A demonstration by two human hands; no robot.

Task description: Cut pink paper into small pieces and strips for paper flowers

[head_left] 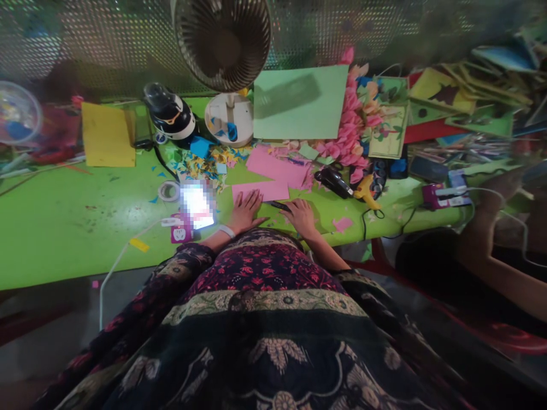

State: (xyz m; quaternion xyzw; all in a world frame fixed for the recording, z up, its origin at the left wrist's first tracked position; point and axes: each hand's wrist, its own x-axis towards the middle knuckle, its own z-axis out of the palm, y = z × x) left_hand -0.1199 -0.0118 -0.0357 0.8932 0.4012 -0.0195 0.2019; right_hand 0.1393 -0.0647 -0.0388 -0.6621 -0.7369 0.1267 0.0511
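Note:
My left hand (247,212) lies with its fingers stretched out, the fingertips on the lower part of a pink paper strip (269,190). My right hand (301,217) is just to the right, its fingers closed on a slim black tool (278,204), whose tip points left along the strip's lower edge. Whether it is a pen or a cutter is too small to tell. A larger pink sheet (280,168) lies just beyond the strip. Left of my left hand is a lit phone (197,206) with a blurred screen.
A fan (229,117) and a black-and-white helmet-shaped object (171,114) stand behind paper scraps. A tape roll (168,191), a black stapler-like tool (334,182), a yellow glue gun (366,192) and pink petals (348,125) lie around. Another person's arm (482,239) is at right.

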